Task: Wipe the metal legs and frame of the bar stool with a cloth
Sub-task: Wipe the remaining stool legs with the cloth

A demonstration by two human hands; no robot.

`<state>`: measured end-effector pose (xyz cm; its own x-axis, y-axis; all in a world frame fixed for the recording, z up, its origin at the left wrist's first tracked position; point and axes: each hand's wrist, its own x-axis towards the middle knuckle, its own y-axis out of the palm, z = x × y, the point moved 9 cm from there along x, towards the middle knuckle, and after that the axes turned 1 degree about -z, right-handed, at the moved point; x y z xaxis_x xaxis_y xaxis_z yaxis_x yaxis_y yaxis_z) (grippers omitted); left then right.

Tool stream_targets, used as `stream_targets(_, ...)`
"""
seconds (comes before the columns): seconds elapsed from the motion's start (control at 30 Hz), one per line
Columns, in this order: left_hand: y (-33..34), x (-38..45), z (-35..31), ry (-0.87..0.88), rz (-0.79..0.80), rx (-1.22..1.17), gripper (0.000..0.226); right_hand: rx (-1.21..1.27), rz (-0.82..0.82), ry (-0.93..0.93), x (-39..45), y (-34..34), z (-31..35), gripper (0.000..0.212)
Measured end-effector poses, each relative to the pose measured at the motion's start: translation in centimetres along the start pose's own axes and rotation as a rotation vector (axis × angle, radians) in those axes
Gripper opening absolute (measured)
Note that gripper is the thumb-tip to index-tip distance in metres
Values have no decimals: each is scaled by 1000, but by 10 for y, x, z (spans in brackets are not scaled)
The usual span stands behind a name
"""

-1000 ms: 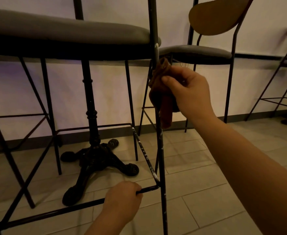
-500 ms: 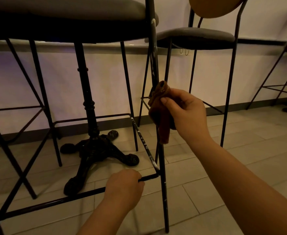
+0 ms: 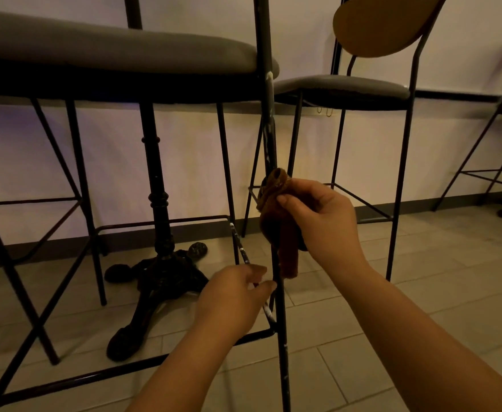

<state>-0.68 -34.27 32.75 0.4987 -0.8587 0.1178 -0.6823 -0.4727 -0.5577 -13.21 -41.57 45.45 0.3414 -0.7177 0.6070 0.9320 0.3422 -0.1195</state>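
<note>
Fingers of my right hand [image 3: 324, 221] pinch the crumpled brown cloth [image 3: 276, 215] round the thin black metal stool leg [image 3: 281, 337], my left hand [image 3: 232, 295] loosely spread just beside it.

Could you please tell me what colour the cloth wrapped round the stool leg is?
The cloth is rusty brown, seen best in the head view.

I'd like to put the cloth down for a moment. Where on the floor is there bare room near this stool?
Bare tile floor lies right of the stool's front leg, between it and the neighbouring stool. Left of the leg it is crowded: the footrest bars, the table base and the left hand. The right hand holds the cloth.
</note>
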Motion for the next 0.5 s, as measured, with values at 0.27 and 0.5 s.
stream_targets(0.27, 9, 13, -12, -66, -106, -335, 26, 50, -90, -12, 11, -18, 11, 18)
stream_targets(0.5, -1, 20, -27, -7, -178, -324, 17, -12, -104, -174, 43, -13, 56, 14)
